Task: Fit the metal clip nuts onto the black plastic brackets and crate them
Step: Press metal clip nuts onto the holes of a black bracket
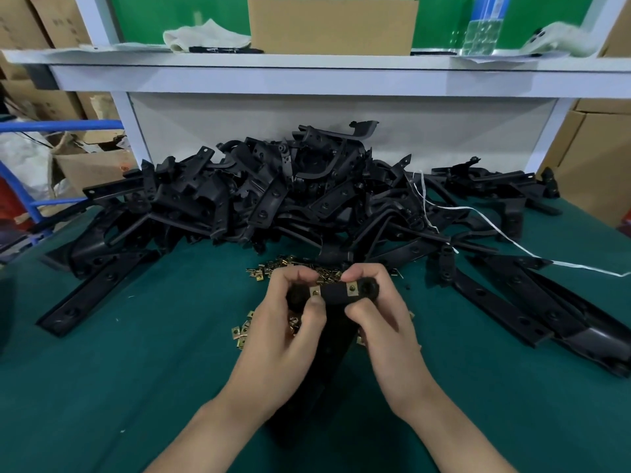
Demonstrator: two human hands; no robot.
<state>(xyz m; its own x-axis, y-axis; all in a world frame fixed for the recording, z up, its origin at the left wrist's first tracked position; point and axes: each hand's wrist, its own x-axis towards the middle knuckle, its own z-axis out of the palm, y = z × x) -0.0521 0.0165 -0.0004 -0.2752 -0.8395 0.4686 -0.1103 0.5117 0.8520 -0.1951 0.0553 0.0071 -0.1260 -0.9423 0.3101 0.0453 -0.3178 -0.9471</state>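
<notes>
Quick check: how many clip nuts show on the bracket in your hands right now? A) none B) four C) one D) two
D: the bracket gripped by the left hand and right hand bears a left nut and a right nut.
</notes>
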